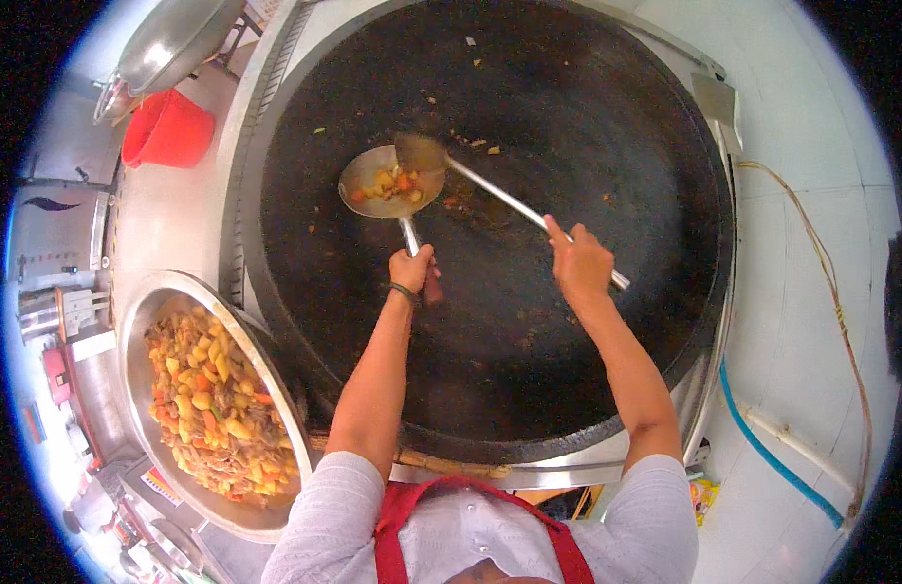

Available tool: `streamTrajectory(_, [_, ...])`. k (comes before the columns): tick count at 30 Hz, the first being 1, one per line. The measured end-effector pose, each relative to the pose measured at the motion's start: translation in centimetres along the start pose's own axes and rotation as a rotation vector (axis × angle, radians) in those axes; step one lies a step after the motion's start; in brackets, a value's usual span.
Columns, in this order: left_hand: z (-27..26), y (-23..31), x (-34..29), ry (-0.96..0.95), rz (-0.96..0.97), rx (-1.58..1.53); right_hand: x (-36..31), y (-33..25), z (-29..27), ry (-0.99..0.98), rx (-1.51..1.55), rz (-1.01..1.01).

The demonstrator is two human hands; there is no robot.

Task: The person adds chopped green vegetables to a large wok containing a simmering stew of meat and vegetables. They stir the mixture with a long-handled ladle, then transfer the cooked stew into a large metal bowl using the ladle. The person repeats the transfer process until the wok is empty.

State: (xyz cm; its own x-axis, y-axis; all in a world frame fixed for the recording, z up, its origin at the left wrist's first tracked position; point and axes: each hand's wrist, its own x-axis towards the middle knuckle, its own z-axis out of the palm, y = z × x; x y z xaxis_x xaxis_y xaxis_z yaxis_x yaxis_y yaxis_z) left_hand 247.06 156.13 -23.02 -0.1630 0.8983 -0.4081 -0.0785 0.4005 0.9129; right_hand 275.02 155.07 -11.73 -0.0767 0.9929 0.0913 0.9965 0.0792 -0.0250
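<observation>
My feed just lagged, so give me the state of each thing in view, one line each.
Giant wok: nearly emptied, only scraps left.
Ladle: partly filled with stew, gripped by left hand.
Spatula: blade at the ladle's rim, gripped by right hand.
Steel basin: heaped with potato stew.
Red bucket: tilted.

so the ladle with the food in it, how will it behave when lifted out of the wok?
The ladle looks like rigid metal, so probably no flex. Its bowl holds loose chunks, so tilting would likely spill them. The left hand grips far down the long handle, so it probably feels front-heavy.
</observation>
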Motion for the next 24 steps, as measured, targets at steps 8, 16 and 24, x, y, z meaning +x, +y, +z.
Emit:
streamTrajectory(8, [-1.1, 1.2, -5.9, 0.013, -0.176, 0.084, 2.9, 13.8, -0.5, -0.326, -0.191, 0.251])
streamTrajectory(16, [-1.7, 3.1, -13.8, 0.043, -0.199, -0.064, 14.8, 7.3, 5.3, -0.331, -0.069, 0.050])
streamTrajectory(24, [-3.5, 2.2, -17.1, 0.130, -0.243, -0.144, 13.2, 10.2, 0.2, -0.430, -0.215, -0.065])
